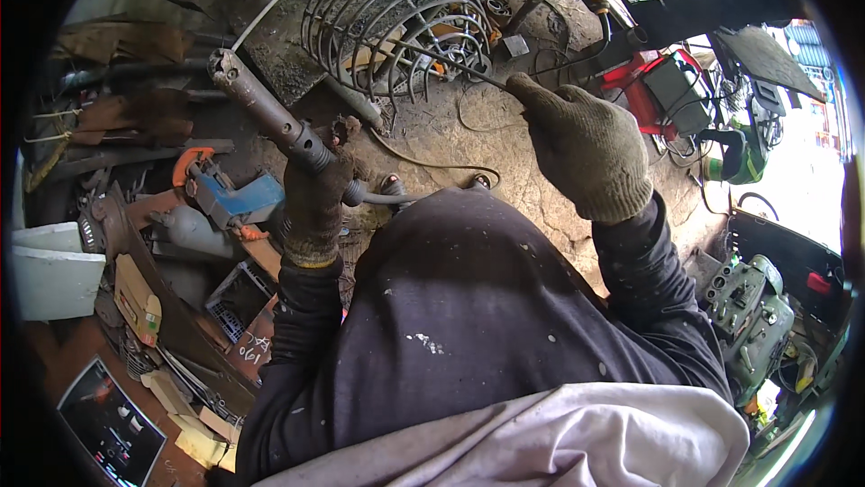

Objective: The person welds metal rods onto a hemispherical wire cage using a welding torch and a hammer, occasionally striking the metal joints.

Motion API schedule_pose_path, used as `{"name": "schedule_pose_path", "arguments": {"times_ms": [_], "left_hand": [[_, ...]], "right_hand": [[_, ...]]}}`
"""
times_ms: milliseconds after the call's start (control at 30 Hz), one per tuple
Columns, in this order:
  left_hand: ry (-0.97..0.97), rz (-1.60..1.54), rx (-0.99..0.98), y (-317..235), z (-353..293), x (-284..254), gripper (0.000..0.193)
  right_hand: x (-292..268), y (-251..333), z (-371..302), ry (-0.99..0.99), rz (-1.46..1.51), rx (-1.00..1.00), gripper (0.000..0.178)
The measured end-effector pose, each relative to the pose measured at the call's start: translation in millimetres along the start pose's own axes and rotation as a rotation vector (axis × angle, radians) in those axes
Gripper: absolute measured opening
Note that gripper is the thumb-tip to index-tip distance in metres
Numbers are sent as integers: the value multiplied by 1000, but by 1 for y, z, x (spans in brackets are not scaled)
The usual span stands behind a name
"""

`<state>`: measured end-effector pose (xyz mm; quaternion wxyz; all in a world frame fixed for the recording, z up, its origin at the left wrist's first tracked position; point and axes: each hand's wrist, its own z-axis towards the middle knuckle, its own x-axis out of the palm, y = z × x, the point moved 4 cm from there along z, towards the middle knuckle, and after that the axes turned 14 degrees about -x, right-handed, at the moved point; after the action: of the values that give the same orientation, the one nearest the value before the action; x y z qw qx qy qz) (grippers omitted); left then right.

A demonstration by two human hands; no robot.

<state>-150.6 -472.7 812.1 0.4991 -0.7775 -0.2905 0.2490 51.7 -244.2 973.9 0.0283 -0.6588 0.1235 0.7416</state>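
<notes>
My left hand (315, 194), in a dark worn glove, is closed round the lower end of a brown metal tube (257, 100) with holes in its side. The tube tilts up and to the left, and a thin pale rod (279, 2) runs up from near its tip. Beside the glove a grey ribbed hose (360, 193) comes out. My right hand (586, 145), in a knitted work glove, is closed on a thin dark metal rod (482, 77). This rod slants up and left toward a large coil of bent metal bars (396, 14); whether it touches the coil I cannot tell.
A cable (432, 163) lies across the stained concrete floor (505, 154). Left stand a blue-and-orange clamp-like tool (234, 194), a white bucket (59, 271) and cluttered shelving. At right are a red-and-grey box (667, 95) and a green machine (748, 316).
</notes>
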Motion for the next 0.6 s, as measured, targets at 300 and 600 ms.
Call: {"name": "schedule_pose_path", "arguments": {"times_ms": [300,600], "left_hand": [[44,-291,-15,-21,-20,16,55],[-35,-283,1,-38,-36,30,50]], "right_hand": [[5,2,-8,-14,29,-5,35],[8,-8,-6,2,26,-45,40]]}}
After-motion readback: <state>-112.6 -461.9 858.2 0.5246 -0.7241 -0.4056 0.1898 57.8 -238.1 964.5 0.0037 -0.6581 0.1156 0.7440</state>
